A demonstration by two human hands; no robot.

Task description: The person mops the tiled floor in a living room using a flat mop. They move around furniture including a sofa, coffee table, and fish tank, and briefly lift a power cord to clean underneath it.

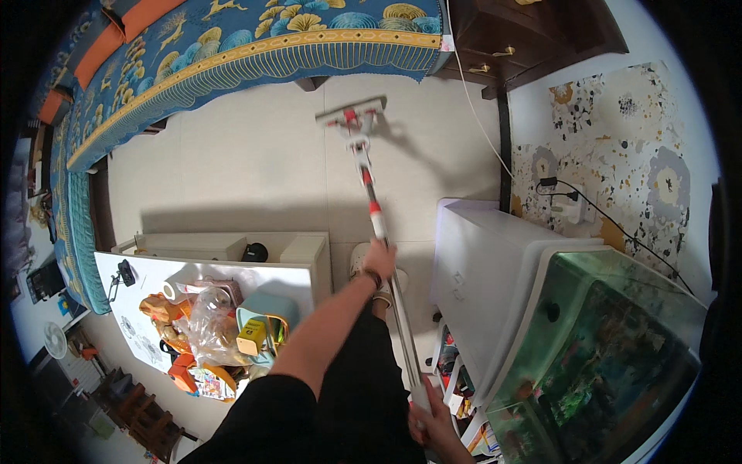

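Observation:
A sponge mop with a white, red and black pole slants away from my body. My left hand grips it partway down, just above my shoes. Lower in the view, my right hand is wrapped around the pole's upper end. At the far end, the wide mop head lies against the pale tiled floor, slightly blurred. It sits in front of a sofa draped in a blue patterned cover, whose scalloped hem hangs close behind it.
A white table at left bears plastic bags, a light-blue bin and other items. To the right stand a white cabinet and a green-tinted fish tank. A white cable crosses the floor near a dark wooden drawer cabinet.

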